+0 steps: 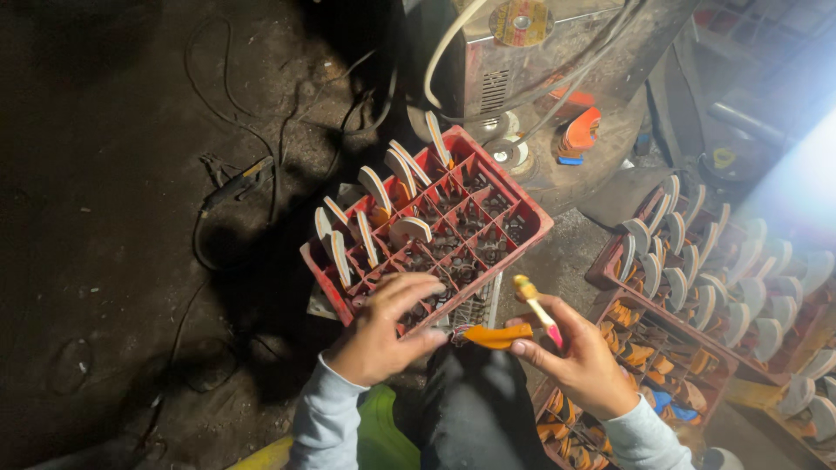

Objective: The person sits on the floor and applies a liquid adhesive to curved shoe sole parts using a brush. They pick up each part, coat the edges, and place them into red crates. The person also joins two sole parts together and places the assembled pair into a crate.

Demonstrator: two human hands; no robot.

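Note:
My left hand (pixel 381 331) hovers with fingers spread over the near edge of a red divided crate (pixel 514 202), its fingertips close to an orange curved sole piece (pixel 496 334). My right hand (pixel 582 361) pinches that orange piece with the thumb and also holds a small brush (pixel 536 309) with a pink handle and yellowish tip, pointing up and left. Several white-faced, orange-edged sole pieces (pixel 375 187) stand upright in the crate's far-left compartments. My dark trouser leg (pixel 475 409) lies below both hands.
Another red crate (pixel 611 261) at right holds several upright pale pieces; a lower crate (pixel 644 352) holds orange pieces. A metal machine (pixel 557 61) with hoses and a disc stands behind. Cables (pixel 226 187) trail over the dark floor at left.

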